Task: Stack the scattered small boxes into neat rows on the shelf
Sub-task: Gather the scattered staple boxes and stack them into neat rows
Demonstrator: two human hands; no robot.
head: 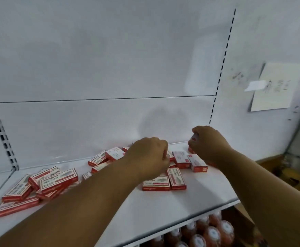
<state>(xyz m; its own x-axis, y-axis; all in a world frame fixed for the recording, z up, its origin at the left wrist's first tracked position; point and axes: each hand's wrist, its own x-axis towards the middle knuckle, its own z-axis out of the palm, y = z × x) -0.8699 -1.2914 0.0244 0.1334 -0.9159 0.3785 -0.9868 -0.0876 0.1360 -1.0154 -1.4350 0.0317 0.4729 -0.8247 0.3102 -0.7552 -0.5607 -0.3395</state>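
The small red-and-white boxes lie scattered on a white shelf (pixel 172 207), none in a row. One loose heap (pixel 38 186) sits at the left, several boxes overlapping and tilted on each other, the lowest one close to the shelf's front edge. A second cluster (pixel 165 179) spreads across the middle toward the back wall, some boxes flat, some leaning on neighbours.

The right hand (pixel 208 145) is curled round 1 box (pixel 194 138) near the back right corner, holding it raised above the shelf; only a sliver of the box shows between the fingers. The left hand (pixel 149 157) hovers over the middle cluster with its fingers curled downward; they are hidden behind the knuckles, so whether it grips a box cannot be told. Its forearm crosses over the boxes between the 2 groups and hides some of them.

The back panel (pixel 101 68) rises directly behind the boxes. A slotted upright (pixel 222 68) runs down to the shelf just behind the right hand, and another slotted upright (pixel 1 132) stands at the left. The front right part of the shelf is bare white surface up to its edge.

A sheet of paper (pixel 273 88) hangs on the wall to the right. Below the shelf stand red containers with white lids (pixel 213 232).
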